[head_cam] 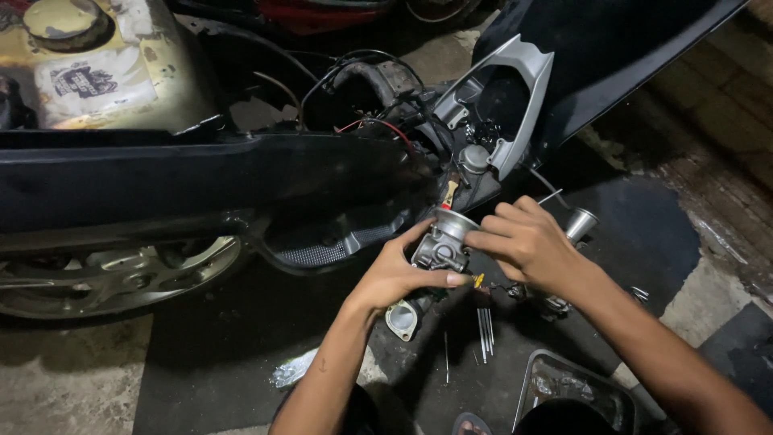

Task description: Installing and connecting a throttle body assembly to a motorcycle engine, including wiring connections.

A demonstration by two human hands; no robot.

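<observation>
Beside a dark scooter [201, 173] lying stripped on a garage floor [72, 379], two bare hands hold a small metal carburettor [440, 242] in mid-air, just in front of the scooter's open middle section. The left hand [394, 274] grips the carburettor from below and behind, fingers wrapped around its body, which keeps the part steady and turned toward the camera. The right hand [527, 242] curls over the carburettor's right side, fingertips pressed to it, while a thin tool with a yellow tip [477, 280] shows just under the carburettor; which hand controls the tool cannot be told. Both hands are clenched on the part, neither one loose.

Behind the carburettor, the scooter's grey plastic panel [515, 89] stands open, with cables and a red wire [378, 125] exposed. Left of the carburettor and farther off, the scooter's wheel [121, 278] rests near the floor. Below the carburettor on the floor lie a short metal pipe piece [403, 318], several thin metal rods [485, 330] laid side by side, and a shallow metal tray [568, 387], all within easy reach. Right of the carburettor, a small shiny metal cylinder [580, 223] sits just past the right hand.
</observation>
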